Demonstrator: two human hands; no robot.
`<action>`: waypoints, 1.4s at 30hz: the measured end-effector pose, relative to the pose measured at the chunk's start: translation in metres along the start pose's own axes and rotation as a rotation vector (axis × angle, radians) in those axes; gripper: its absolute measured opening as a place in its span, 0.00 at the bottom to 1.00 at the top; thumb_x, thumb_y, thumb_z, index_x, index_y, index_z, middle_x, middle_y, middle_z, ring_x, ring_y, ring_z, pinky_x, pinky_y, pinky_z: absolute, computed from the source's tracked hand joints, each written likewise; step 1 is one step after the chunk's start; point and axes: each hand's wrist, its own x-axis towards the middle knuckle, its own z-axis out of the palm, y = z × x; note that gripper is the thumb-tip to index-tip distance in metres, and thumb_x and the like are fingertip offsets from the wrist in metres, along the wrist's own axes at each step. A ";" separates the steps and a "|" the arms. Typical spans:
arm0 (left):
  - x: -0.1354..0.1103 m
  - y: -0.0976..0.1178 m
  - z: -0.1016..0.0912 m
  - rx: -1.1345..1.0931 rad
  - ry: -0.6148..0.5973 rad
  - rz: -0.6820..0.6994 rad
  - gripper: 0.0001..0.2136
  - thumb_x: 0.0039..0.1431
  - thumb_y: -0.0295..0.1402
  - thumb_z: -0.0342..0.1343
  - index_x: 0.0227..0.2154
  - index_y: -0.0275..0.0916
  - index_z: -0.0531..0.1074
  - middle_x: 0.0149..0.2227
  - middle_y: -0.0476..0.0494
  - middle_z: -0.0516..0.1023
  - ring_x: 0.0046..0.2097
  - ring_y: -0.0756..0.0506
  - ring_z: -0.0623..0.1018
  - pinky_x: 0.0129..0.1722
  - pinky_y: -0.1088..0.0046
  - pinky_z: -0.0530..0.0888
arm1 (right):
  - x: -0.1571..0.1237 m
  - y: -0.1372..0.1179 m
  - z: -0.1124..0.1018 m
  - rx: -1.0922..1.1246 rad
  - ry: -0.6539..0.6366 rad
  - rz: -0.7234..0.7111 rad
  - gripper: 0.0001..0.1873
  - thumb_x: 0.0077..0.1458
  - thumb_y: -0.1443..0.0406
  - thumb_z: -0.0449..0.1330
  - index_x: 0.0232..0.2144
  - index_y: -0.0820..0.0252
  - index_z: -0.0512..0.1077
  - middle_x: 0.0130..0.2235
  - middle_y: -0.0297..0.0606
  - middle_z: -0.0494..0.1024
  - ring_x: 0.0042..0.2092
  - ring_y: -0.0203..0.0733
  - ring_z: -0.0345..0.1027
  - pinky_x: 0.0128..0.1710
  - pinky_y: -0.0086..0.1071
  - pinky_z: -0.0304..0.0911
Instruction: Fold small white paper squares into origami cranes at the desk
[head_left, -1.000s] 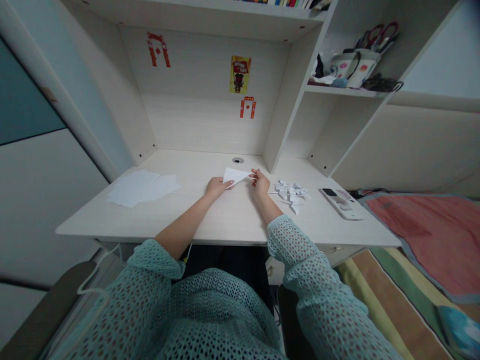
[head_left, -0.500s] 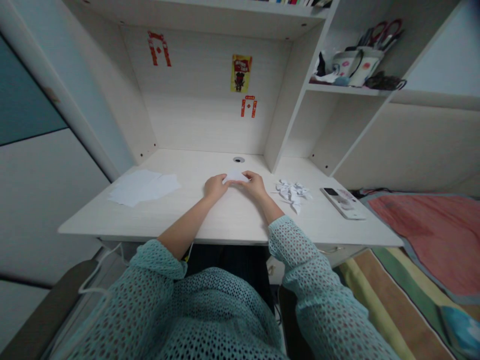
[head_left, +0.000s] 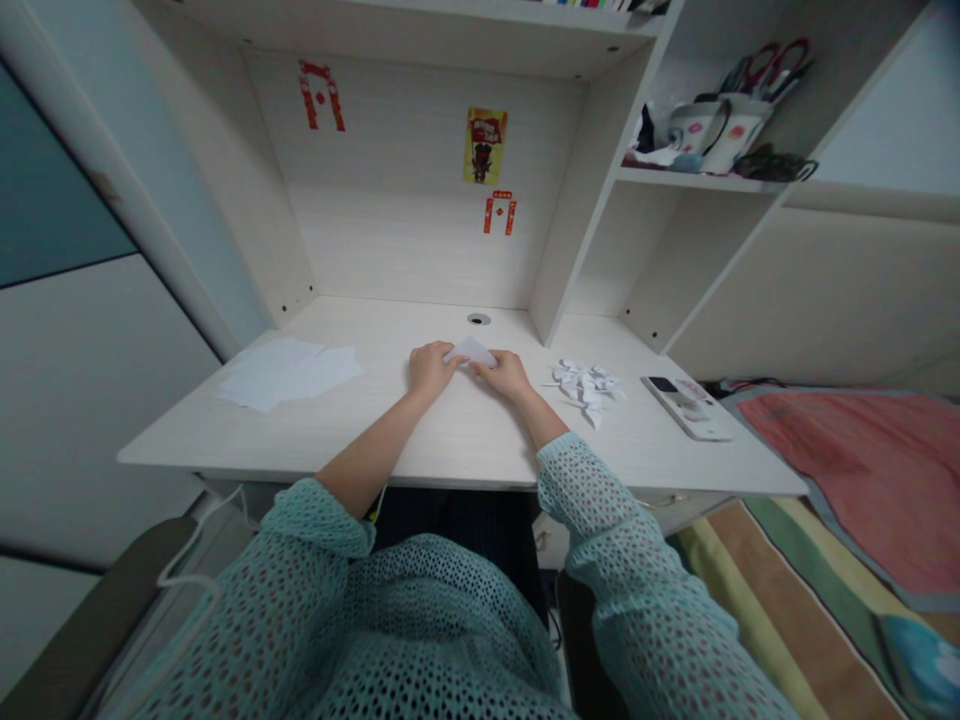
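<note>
The white counter (head_left: 450, 440) is the largest thing here, its front edge running just before the person. Toward its left end, several white sheets (head_left: 285, 372) lie overlapped, well apart from the hands. Near the right end rests a white phone (head_left: 686, 408), slanted, its near end angled toward the front right corner. Between the phone and the right forearm is a loose heap of small folded papers (head_left: 588, 388), their separate shapes too small to tell.

The left hand (head_left: 430, 368) and right hand (head_left: 508, 374) meet over the middle of the counter, nearer its back edge than its front. Each pinches one end of a white paper piece (head_left: 471, 350), the thumbs on the near side; the fingers behind are mostly hidden.

The paper piece lies to the right of the left hand and to the left of the right, touching both, so neither is nearer. Its visible long axis runs from hand to hand, roughly along the back edge, and its blunt peak points toward that edge. Whether it touches the counter, I cannot tell.

Smallest is the round cable hole (head_left: 478, 320), just beyond that peak.
</note>
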 end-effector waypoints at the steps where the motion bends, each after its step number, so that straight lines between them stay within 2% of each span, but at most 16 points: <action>1: 0.000 0.000 0.001 -0.003 0.007 -0.010 0.12 0.55 0.42 0.52 0.31 0.40 0.75 0.38 0.40 0.76 0.44 0.42 0.71 0.43 0.69 0.61 | 0.000 0.000 0.000 -0.003 -0.002 -0.007 0.16 0.44 0.53 0.61 0.26 0.60 0.77 0.22 0.36 0.76 0.25 0.39 0.65 0.25 0.28 0.53; 4: 0.000 0.001 0.002 -0.074 0.048 -0.059 0.13 0.53 0.41 0.55 0.38 0.40 0.73 0.42 0.40 0.75 0.46 0.42 0.71 0.45 0.69 0.62 | 0.003 0.003 0.001 0.012 0.016 0.018 0.16 0.44 0.53 0.60 0.25 0.61 0.77 0.22 0.37 0.77 0.25 0.39 0.65 0.25 0.29 0.54; 7: 0.001 -0.002 0.006 -0.219 0.105 -0.122 0.22 0.49 0.40 0.59 0.48 0.41 0.67 0.48 0.41 0.72 0.45 0.45 0.72 0.44 0.71 0.65 | 0.006 0.007 0.003 0.085 0.060 0.084 0.18 0.43 0.53 0.60 0.21 0.63 0.75 0.22 0.38 0.76 0.24 0.39 0.65 0.26 0.29 0.55; 10: 0.005 -0.009 0.013 -0.366 0.118 -0.215 0.28 0.45 0.40 0.62 0.51 0.41 0.65 0.48 0.41 0.72 0.43 0.46 0.74 0.42 0.73 0.68 | 0.009 0.007 0.005 0.245 0.086 0.167 0.18 0.42 0.52 0.61 0.20 0.63 0.74 0.23 0.39 0.76 0.24 0.37 0.65 0.25 0.28 0.56; 12: 0.008 -0.014 0.018 -0.487 0.080 -0.258 0.24 0.45 0.40 0.61 0.47 0.39 0.68 0.45 0.41 0.75 0.42 0.47 0.75 0.42 0.73 0.69 | 0.009 0.006 0.007 0.368 0.070 0.202 0.19 0.41 0.52 0.61 0.21 0.63 0.73 0.24 0.40 0.76 0.24 0.36 0.65 0.25 0.28 0.57; 15: 0.010 -0.019 0.025 -0.620 -0.039 -0.191 0.13 0.49 0.38 0.58 0.35 0.36 0.75 0.39 0.41 0.78 0.40 0.48 0.76 0.43 0.73 0.69 | 0.008 0.003 0.009 0.496 0.017 0.228 0.18 0.39 0.52 0.62 0.22 0.63 0.73 0.26 0.41 0.77 0.24 0.35 0.64 0.24 0.29 0.58; 18: 0.011 -0.021 0.028 -0.660 -0.052 -0.165 0.10 0.49 0.37 0.57 0.30 0.35 0.76 0.36 0.41 0.79 0.38 0.47 0.76 0.42 0.73 0.69 | 0.007 0.001 0.011 0.525 -0.031 0.248 0.19 0.38 0.51 0.63 0.23 0.63 0.73 0.27 0.42 0.77 0.24 0.35 0.64 0.24 0.29 0.58; 22: 0.012 -0.022 0.029 -0.682 -0.029 -0.163 0.09 0.48 0.36 0.57 0.28 0.35 0.75 0.34 0.41 0.79 0.37 0.47 0.76 0.41 0.72 0.70 | 0.006 -0.001 0.011 0.516 -0.077 0.230 0.20 0.38 0.51 0.64 0.24 0.64 0.74 0.26 0.41 0.77 0.25 0.35 0.64 0.24 0.28 0.56; 29: 0.011 -0.019 0.027 -0.829 -0.078 -0.181 0.11 0.44 0.38 0.60 0.27 0.34 0.75 0.33 0.40 0.79 0.37 0.46 0.76 0.42 0.70 0.69 | 0.005 -0.001 0.012 0.586 -0.132 0.221 0.22 0.38 0.50 0.64 0.26 0.65 0.73 0.24 0.40 0.76 0.24 0.33 0.62 0.24 0.28 0.55; 35: 0.009 -0.016 0.026 -0.971 -0.083 -0.199 0.12 0.40 0.39 0.63 0.26 0.36 0.76 0.32 0.42 0.79 0.37 0.45 0.76 0.44 0.67 0.69 | 0.005 -0.001 0.012 0.541 -0.149 0.256 0.24 0.35 0.49 0.65 0.22 0.66 0.71 0.21 0.37 0.73 0.21 0.30 0.58 0.22 0.27 0.52; 42: 0.007 -0.011 0.021 -0.918 -0.049 -0.195 0.11 0.43 0.40 0.62 0.26 0.36 0.77 0.31 0.42 0.79 0.36 0.44 0.76 0.43 0.66 0.69 | 0.002 -0.007 0.009 0.432 -0.174 0.199 0.24 0.40 0.49 0.62 0.18 0.67 0.70 0.18 0.35 0.70 0.19 0.29 0.53 0.20 0.28 0.47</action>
